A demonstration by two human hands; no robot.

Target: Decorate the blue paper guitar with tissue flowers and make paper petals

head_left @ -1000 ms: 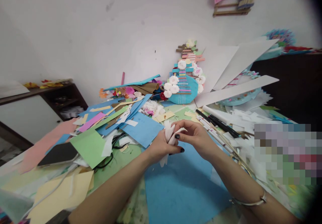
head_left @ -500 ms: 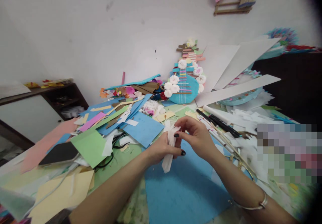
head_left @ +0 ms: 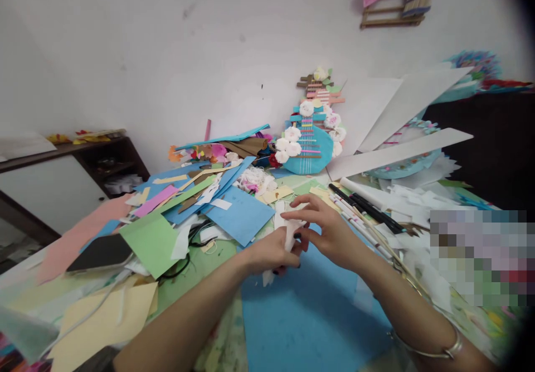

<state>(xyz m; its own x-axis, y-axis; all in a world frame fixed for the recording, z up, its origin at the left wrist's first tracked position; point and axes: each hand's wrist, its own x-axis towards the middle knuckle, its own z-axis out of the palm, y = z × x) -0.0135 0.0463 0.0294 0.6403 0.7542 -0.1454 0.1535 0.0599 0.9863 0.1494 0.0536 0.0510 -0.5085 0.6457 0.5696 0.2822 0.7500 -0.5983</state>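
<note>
Head view: left hand (head_left: 271, 253) clenched white paper (head_left: 290, 238); right hand (head_left: 331, 235) arched over it, whether pinching I couldn't tell. The paper looked bunched, flaring upward.

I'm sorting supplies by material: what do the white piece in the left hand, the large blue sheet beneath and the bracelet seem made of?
White piece: probably tissue or crepe paper, matte, judging by its soft creases. Blue sheet: likely card or foam, matte, flat with a straight edge. Bracelet: seemingly polished metal, from its silvery highlights.
</note>
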